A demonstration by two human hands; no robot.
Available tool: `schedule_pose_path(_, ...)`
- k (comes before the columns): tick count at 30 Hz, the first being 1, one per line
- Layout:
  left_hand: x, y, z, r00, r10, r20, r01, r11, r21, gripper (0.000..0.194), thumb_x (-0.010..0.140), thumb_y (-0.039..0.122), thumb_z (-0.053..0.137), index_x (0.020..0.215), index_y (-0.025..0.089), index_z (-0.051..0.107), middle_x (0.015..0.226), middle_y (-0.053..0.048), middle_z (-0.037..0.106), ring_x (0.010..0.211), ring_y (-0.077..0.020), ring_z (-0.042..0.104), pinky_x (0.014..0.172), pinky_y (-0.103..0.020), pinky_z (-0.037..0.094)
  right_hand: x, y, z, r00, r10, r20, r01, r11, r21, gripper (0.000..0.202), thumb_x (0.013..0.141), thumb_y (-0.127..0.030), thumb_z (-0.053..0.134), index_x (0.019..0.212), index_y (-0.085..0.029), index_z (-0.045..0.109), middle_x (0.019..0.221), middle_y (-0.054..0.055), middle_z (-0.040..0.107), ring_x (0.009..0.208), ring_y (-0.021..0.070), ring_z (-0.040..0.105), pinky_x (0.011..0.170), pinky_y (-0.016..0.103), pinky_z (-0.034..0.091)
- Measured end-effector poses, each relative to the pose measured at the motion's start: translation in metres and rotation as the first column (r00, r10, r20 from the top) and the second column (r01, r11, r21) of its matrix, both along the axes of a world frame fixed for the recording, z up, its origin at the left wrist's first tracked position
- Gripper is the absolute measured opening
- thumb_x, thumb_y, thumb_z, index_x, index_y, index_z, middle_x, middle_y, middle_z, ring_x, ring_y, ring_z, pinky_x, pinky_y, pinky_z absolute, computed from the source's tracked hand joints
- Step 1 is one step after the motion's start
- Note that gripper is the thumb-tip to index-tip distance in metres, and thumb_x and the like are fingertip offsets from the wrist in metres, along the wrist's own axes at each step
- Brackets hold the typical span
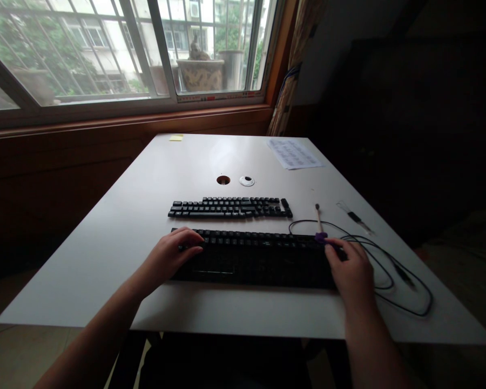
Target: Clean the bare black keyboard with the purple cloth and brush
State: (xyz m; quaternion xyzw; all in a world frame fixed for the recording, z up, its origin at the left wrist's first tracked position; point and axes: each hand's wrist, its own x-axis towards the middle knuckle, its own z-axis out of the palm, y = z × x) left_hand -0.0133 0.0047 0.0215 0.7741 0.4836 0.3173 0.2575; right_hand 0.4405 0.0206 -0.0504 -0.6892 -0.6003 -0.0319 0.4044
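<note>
A black keyboard (259, 265) lies across the near part of the white table. Keys stand in its upper rows, while its lower part looks dark and bare. My left hand (174, 251) rests at its left end, thumb and forefinger drawn together on the upper key rows; what is between them is hidden. At the right end, my right hand (352, 267) has thumb and forefinger closed at the purple end of a thin pale stick (318, 219) with a dark tip. Behind the keyboard, loose black keycaps (227, 208) are lined up in rows.
A black cable (389, 267) loops over the right side of the table. Near it lies a small wire tool with a black grip (353, 216). Farther back are a round cable hole (223, 180), its cover (247, 181), a printed sheet (295, 154) and yellow notes (176, 138).
</note>
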Motion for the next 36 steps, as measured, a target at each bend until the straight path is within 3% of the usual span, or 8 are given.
schedule_pose_path(6,0.003,-0.001,0.001,0.999,-0.023,0.038,0.023,1.000,0.003,0.009,0.095,0.023,0.067,0.103,0.020,0.069,0.100,-0.004,0.069,0.086,-0.0171,0.067,0.076,-0.029,0.055,-0.002,-0.001,0.001,1.000,-0.019,0.022,0.018,0.999,0.037,0.026,0.086,-0.040,0.057,0.093,-0.021,0.074,0.097,0.008,0.060,0.091,0.0252,0.059,0.087,0.041,0.049)
schedule_pose_path(20,0.001,-0.001,-0.010,0.998,-0.018,-0.059,0.026,0.991,0.135,0.016,0.100,0.023,0.061,0.111,0.023,0.072,0.100,-0.004,0.063,0.078,-0.0133,0.064,0.067,-0.023,0.054,-0.005,-0.001,0.005,1.000,-0.006,-0.004,0.006,1.000,0.008,0.024,0.085,-0.038,0.057,0.093,-0.022,0.072,0.094,0.008,0.063,0.089,0.0247,0.059,0.087,0.040,0.049)
schedule_pose_path(26,-0.002,0.000,-0.011,0.997,-0.003,-0.083,0.016,0.986,0.164,0.015,0.102,0.026,0.059,0.109,0.023,0.073,0.100,-0.004,0.061,0.080,-0.0145,0.063,0.071,-0.025,0.053,-0.004,0.000,0.004,1.000,-0.006,-0.009,0.006,1.000,0.007,0.023,0.084,-0.038,0.057,0.092,-0.022,0.072,0.094,0.007,0.063,0.088,0.0243,0.060,0.086,0.040,0.049)
schedule_pose_path(31,-0.002,-0.001,-0.009,0.998,0.011,-0.056,-0.002,0.987,0.162,0.014,0.102,0.026,0.059,0.103,0.024,0.073,0.098,-0.003,0.060,0.081,-0.0150,0.063,0.072,-0.026,0.053,-0.002,0.000,0.003,1.000,-0.006,-0.011,0.006,1.000,-0.001,0.025,0.085,-0.039,0.056,0.093,-0.022,0.072,0.093,0.007,0.063,0.089,0.0251,0.060,0.086,0.040,0.049)
schedule_pose_path(36,-0.003,-0.001,-0.012,0.994,0.091,0.061,-0.097,0.990,0.099,0.006,0.097,0.027,0.066,0.100,0.022,0.066,0.096,-0.001,0.061,0.075,-0.0134,0.062,0.067,-0.024,0.054,-0.002,0.000,0.003,1.000,-0.002,-0.016,0.002,1.000,-0.009,0.024,0.085,-0.038,0.056,0.094,-0.023,0.072,0.095,0.008,0.064,0.089,0.0251,0.060,0.086,0.040,0.049)
